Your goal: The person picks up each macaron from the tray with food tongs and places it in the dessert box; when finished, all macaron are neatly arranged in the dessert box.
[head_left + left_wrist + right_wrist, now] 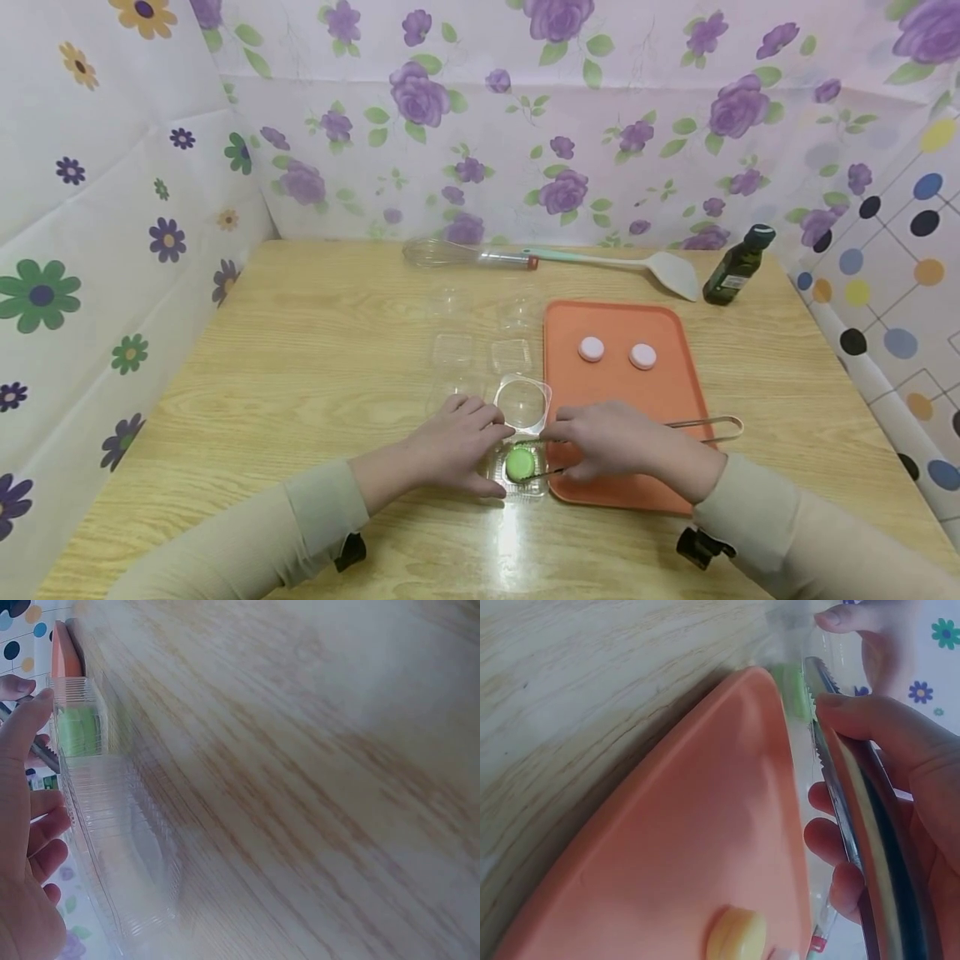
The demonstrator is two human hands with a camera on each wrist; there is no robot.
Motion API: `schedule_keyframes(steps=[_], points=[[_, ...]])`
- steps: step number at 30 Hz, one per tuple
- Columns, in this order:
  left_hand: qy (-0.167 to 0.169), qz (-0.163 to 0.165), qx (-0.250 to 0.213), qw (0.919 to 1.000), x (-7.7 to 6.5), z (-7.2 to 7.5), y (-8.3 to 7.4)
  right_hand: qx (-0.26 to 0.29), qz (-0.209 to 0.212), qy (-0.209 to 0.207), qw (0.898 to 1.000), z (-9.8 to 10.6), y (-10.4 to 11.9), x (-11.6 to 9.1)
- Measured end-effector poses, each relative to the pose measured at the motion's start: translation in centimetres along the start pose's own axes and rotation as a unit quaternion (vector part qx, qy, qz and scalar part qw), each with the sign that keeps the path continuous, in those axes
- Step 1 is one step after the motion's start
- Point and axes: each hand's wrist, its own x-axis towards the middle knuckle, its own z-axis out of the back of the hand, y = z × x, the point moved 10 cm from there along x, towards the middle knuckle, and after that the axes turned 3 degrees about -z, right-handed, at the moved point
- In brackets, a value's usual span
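A green macaron sits in the base of a clear plastic box, whose round-topped lid lies folded back behind it. My left hand holds this box from the left, thumb at its near edge and index finger at the far one. From the right, my right hand grips metal tongs. Their toothed tips reach into the box on both sides of the macaron. Two pale pink macarons, one pink macaron left of the other, lie on the orange tray.
A yellow macaron shows on the tray in the right wrist view. More clear boxes stand open behind my left hand. Along the back lie a whisk and a white spatula; a dark bottle stands at right.
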Motion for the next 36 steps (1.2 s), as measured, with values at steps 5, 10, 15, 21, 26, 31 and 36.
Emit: schedule_keyframes(steps=[5, 10, 15, 21, 26, 31, 36], points=[[0.003, -0.001, 0.001, 1.0000, 0.0, 0.0, 0.0, 0.015, -0.002, -0.005, 1.000, 0.3, -0.4, -0.5], [0.000, 0.004, -0.020, 0.9998, 0.2, 0.5, 0.4, 0.051, -0.006, -0.002, 0.999, 1.0, -1.3, -1.4], [-0.006, 0.028, -0.051, 0.9983, 0.7, 1.9, 1.9, 0.085, -0.022, -0.005, 0.996, 2.1, -3.0, -2.4], [-0.007, 0.062, -0.058, 0.9964, 1.7, 2.8, 4.8, 0.089, -0.049, -0.019, 0.995, 3.0, -5.6, -3.0], [-0.010, 0.090, -0.062, 0.9939, 2.6, 2.9, 7.3, 0.084, -0.068, -0.049, 0.993, 3.7, -8.1, -3.5], [-0.004, 0.122, -0.088, 0.9887, 3.6, 2.5, 9.4, 0.080, -0.097, -0.067, 0.990, 3.8, -11.0, -4.2], [0.004, 0.142, -0.097, 0.9851, 4.6, 2.2, 10.9, 0.077, -0.125, -0.086, 0.985, 3.9, -13.9, -5.0]])
